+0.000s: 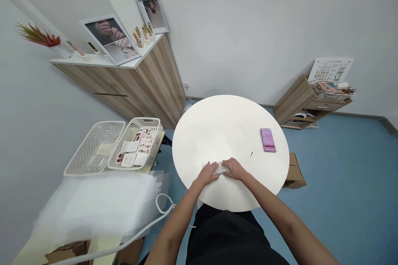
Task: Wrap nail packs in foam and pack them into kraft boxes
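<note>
Holding a small pale case [220, 168] between both hands, the person in black clothing [228, 236] is at the near edge of a round white table [211, 120], forearms bare. The case lies flat, a little nearer that edge than the far one. The left hand [209, 173] grips its left end, fingers curled over the top, and the right hand [235, 169] has the other end between thumb and fingers; I can't tell from here whether the case is resting on the table or just off it.

Toward the table's right edge lies a purple packet [267, 138], its surface blurred into blocks, well apart from the hands. A small dark red mark [251, 155] sits between the packet and the right hand.

Over past the table's left edge, two white baskets stand side by side, the nearer one [157, 132] holding printed cards [133, 146], the other [73, 161] some clear plastic. Whitish sheeting [93, 203] spreads before them, and a white cable [137, 237] loops by its edge. A cardboard box [295, 174] is on the blue floor [342, 174], just beyond the table's right edge.
</note>
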The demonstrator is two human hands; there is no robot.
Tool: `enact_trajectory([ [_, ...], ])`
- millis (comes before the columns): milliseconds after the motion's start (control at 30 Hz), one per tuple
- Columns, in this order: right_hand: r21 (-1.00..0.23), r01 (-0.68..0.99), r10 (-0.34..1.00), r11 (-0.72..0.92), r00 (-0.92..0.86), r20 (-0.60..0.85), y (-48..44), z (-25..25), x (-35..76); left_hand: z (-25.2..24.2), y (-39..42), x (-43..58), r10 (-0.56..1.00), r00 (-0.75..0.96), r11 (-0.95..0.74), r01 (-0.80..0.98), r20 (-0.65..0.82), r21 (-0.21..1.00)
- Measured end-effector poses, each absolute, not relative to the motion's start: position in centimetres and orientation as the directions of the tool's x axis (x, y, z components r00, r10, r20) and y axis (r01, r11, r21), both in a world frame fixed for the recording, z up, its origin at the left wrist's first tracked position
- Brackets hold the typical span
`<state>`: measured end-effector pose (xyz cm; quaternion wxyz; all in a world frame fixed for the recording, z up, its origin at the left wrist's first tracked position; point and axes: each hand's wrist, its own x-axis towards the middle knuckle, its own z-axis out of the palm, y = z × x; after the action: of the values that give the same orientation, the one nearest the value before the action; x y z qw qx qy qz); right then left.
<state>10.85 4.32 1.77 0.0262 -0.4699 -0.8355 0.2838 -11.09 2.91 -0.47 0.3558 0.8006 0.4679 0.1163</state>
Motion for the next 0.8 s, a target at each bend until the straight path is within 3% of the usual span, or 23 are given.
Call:
enact_trajectory([
  [133, -0.633, 0.756, 0.839, 0.168, -0.447, -0.311, 6.8, 2.9, 10.5, 1.1, 4.2, -12.8, 0.85, 0.45, -0.06, 0.601, -0.275, 0.797],
  [300, -0.638, 0.764, 0.879, 0.097, -0.366, -0.305, 8.8, 2.1, 8.7, 1.1, 4.6, -13.0, 0.927, 0.255, 0.024, 0.692, -0.275, 0.722],
  [467, -0.529, 0.837, 0.893, 0.143, -0.34, -0.297, 8.7, 0.4, 7.1, -0.5, 3.6, -11.9, 0.957, 0.264, -0.171, 0.852, -0.123, 0.495],
  [600, -0.487, 0.865, 0.956, 0.116, -0.231, -0.182, 7.2, -0.3, 7.4, -1.3, 1.9, -11.0, 0.94, 0.34, -0.325, 0.876, 0.02, 0.357],
  [700, -0.484, 0.872, 0.99, -0.075, 0.006, -0.144, 5.5, -0.6, 8.4, -2.0, -0.1, -10.5, 0.904, 0.418, -0.424, 0.85, 0.088, 0.313],
  [800, -0.503, 0.815, 0.954, -0.288, 0.196, -0.229, 3.8, -1.1, 9.4, -2.6, -2.1, -10.2, 0.89, 0.448, -0.452, 0.846, 0.081, 0.282],
])
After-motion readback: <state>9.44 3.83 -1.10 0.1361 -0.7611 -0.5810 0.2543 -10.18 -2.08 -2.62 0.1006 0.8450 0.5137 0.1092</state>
